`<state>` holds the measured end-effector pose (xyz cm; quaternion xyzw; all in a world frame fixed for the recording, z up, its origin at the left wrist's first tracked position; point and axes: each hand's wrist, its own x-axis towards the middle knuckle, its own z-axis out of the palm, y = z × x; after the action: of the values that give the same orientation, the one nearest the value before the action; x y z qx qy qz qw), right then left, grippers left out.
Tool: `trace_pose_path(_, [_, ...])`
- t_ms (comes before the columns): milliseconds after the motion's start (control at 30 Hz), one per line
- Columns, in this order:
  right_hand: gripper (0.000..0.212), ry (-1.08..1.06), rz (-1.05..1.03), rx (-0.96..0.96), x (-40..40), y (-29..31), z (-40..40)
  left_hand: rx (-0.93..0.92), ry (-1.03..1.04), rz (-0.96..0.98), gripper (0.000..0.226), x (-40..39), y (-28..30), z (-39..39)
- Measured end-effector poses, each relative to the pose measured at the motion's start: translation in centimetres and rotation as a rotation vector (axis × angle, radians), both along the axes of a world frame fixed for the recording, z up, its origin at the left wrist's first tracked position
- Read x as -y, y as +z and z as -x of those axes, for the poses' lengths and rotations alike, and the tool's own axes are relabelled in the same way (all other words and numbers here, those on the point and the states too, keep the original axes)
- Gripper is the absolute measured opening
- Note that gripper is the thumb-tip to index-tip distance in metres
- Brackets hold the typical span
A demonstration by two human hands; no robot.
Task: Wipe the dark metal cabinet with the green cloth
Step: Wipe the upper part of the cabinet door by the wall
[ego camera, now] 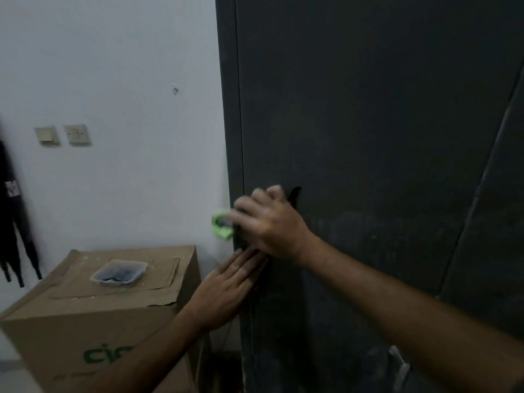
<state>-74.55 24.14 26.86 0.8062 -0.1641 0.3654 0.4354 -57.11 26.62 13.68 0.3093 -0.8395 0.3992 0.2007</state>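
Readable text: only green letters on the front of the cardboard box (93, 321), looks like "cio", cut off by the left forearm. No other legible labels.

Counts: one dark metal cabinet (368, 137), one green cloth (220, 226), one box, one clear plastic container (119, 273) with dark contents on top of the box, two beige wall switches (62, 135) side by side on the white wall (127, 95), one small mark or screw on the wall above them. Dark straps (11, 222) hang at the far left edge.

Cabinet: stands upright, long axis vertical, fills the right half of the view. A vertical seam runs near its left edge; a slanted line crosses the right side.

Cloth: bunched at the cabinet's left front edge, roughly mid-height, above the box. Only a small green part sticks out to the left past the fingers; the rest is hidden. Orientation not readable, blurred.

Right hand (269, 222): fingers curled over the cloth, gripping it against the cabinet edge, knuckles toward the camera, motion blur.

Left hand (226, 282): just below the right, fingers straight and together, flat against the cabinet's left edge, pointing up and right, holding nothing.
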Motion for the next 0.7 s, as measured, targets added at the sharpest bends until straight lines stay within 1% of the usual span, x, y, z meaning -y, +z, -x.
trace_pose_path(33, [0.021, -0.015, 0.028, -0.195, -0.2, -0.3, 0.5, 0.007, -0.004, 0.007, 0.061, 0.1, -0.3, -0.1])
trace_pose_path(67, [0.020, -0.025, 0.061, -0.283, 0.1, 0.6, 1.1, 0.003, -0.005, -0.006, 0.060, 0.1, -0.6, -0.2])
trace_pose_path(100, [0.021, -0.031, 0.085, -0.274, 0.5, 1.9, 1.4, -0.010, -0.002, -0.031, 0.058, 0.1, -0.8, -0.2])
trace_pose_path(133, [0.023, -0.035, 0.080, -0.162, 1.1, 3.3, 1.6, -0.025, 0.004, -0.052, 0.055, 0.0, -0.9, -0.1])
trace_pose_path(200, [0.028, -0.050, -0.004, 0.219, 1.7, 5.4, 1.6, -0.042, 0.019, -0.070, 0.051, 0.0, -1.0, 0.0])
trace_pose_path(233, [0.029, -0.045, -0.055, 0.365, 1.5, 5.2, 1.3, -0.044, 0.024, -0.083, 0.052, 0.0, -0.9, 0.0])
trace_pose_path(267, [0.030, -0.028, -0.085, 0.412, 1.1, 4.2, 0.9, -0.046, 0.023, -0.092, 0.052, -0.2, -0.9, 0.0])
trace_pose_path(300, [0.030, -0.013, -0.077, 0.341, 0.6, 2.6, 0.5, -0.051, 0.020, -0.093, 0.052, -0.3, -0.8, 0.1])
trace_pose_path(367, [0.026, -0.016, -0.016, -0.026, -0.3, 0.3, 0.8, -0.061, 0.034, -0.091, 0.060, -0.7, -0.6, 0.4])
trace_pose_path(400, [0.024, -0.028, 0.015, -0.174, -0.4, 0.5, 1.6, -0.064, 0.053, -0.100, 0.064, -1.0, -0.6, 0.5])
trace_pose_path(433, [0.022, -0.032, 0.051, -0.232, -0.2, 1.7, 2.5, -0.068, 0.072, -0.114, 0.067, -1.4, -0.6, 0.7])
trace_pose_path(467, [0.022, -0.039, 0.070, -0.207, 0.3, 3.1, 3.2, -0.077, 0.087, -0.131, 0.069, -1.7, -0.6, 0.9])
trace_pose_path(500, [0.023, -0.046, 0.064, -0.086, 0.8, 4.5, 3.8, -0.091, 0.102, -0.146, 0.071, -2.0, -0.5, 1.3])
trace_pose_path(567, [0.028, -0.058, -0.054, 0.268, 1.3, 6.0, 4.6, -0.123, 0.144, -0.162, 0.074, -2.5, -0.4, 2.0])
trace_pose_path(600, [0.030, -0.043, -0.104, 0.377, 1.2, 5.3, 4.8, -0.137, 0.174, -0.166, 0.075, -2.8, -0.5, 2.4])
trace_pose_path(633, [0.031, -0.029, -0.123, 0.385, 0.9, 3.7, 4.7, -0.151, 0.202, -0.168, 0.073, -3.2, -0.5, 2.9])
trace_pose_path(667, [0.030, -0.016, -0.114, 0.272, 0.5, 1.5, 4.7, -0.164, 0.226, -0.163, 0.069, -3.6, -0.6, 3.4])
trace_pose_path(700, [0.027, -0.014, -0.085, 0.085, 0.0, -0.5, 5.1, -0.173, 0.246, -0.155, 0.065, -3.9, -0.7, 3.8])
